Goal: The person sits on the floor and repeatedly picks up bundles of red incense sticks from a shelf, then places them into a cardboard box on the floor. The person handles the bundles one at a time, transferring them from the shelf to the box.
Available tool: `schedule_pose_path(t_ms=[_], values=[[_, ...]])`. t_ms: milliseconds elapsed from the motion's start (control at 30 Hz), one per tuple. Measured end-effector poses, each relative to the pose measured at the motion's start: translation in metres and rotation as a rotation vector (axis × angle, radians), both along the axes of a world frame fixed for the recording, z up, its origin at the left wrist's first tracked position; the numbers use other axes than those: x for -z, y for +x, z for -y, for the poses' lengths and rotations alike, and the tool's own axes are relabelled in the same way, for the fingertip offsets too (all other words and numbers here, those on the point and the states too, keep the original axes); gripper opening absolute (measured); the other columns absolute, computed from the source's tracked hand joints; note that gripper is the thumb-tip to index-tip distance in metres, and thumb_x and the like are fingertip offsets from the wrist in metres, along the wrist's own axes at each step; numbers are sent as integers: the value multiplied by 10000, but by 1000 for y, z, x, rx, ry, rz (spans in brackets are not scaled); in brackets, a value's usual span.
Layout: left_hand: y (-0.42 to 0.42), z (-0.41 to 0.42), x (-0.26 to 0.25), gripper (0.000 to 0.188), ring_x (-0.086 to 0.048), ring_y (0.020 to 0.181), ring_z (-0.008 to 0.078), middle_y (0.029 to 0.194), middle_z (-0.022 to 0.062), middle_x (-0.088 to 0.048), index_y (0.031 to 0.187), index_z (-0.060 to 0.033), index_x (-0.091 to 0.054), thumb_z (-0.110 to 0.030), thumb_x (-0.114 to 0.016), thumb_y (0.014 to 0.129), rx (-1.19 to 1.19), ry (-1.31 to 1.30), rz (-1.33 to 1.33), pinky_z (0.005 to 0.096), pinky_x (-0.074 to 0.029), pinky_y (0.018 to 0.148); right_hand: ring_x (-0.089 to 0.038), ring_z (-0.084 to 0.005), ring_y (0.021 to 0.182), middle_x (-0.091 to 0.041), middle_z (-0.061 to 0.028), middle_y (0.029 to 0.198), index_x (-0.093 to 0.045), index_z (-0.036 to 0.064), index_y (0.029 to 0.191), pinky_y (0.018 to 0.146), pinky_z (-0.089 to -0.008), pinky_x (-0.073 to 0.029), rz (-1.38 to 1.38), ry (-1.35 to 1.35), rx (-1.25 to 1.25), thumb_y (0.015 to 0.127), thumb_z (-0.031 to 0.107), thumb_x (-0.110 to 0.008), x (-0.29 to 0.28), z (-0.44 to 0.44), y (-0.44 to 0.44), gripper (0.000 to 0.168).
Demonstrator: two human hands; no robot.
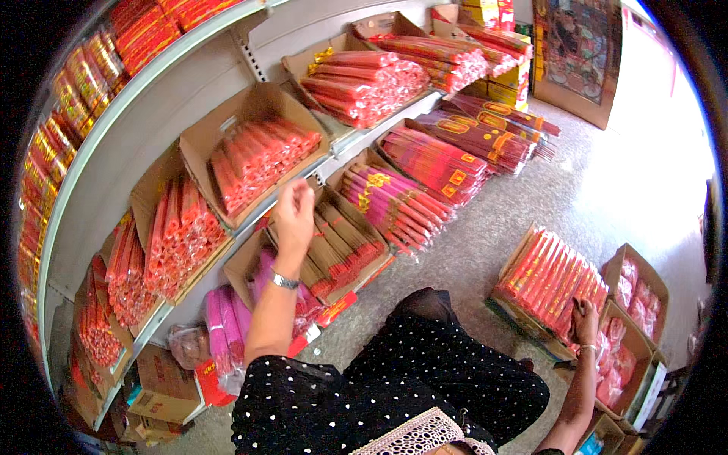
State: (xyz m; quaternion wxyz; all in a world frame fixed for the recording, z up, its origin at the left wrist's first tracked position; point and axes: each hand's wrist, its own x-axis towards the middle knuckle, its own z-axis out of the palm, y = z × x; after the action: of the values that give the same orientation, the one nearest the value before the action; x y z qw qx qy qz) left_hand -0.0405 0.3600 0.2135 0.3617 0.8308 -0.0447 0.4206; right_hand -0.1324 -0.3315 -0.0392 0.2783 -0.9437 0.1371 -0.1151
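My left hand (294, 213) is raised with loosely bent fingers by the shelf edge, and nothing shows in it. Behind it is a cardboard box (196, 151) of red plastic-wrapped sticks (261, 162), perhaps candles. Lower down, below the shelf edge, an open carton (369, 227) holds brown-wrapped bundles of incense sticks (335, 244). At the right, my right hand (584, 323) touches the near end of a row of red and gold wrapped packets (551, 284) in a carton on the floor. Its fingers point down, and whether they grip a packet is unclear.
More boxes of red wrapped sticks (364, 85) line the shelf (392, 122). Pink and purple incense packs (398, 205) rest below. Cartons of red bagged goods (617, 364) stand beside my right arm. A wooden door (577, 57) is at the far end of the grey floor (455, 273).
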Motion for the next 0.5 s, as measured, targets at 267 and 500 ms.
schedule_pose_path(t_ms=[267,500], values=[[50,-78,-91,698,-395,1297,416,1397,270,-407,1395,-57,-454,-451,-669,860,-664,759,-91,528,-362,1043,-578,-259,1106,-618,-125,1146,-610,37,1240,982,-346,-433,276,324,-364,799,-23,-649,-118,-154,34,447],[83,-137,-71,809,-400,1302,461,1355,306,-455,1378,16,-463,-558,-650,840,-629,656,-491,498,-359,1080,-609,-255,1044,-638,-126,1135,-606,17,1217,915,-339,-478,409,428,-609,757,-35,-678,-163,-274,16,468]])
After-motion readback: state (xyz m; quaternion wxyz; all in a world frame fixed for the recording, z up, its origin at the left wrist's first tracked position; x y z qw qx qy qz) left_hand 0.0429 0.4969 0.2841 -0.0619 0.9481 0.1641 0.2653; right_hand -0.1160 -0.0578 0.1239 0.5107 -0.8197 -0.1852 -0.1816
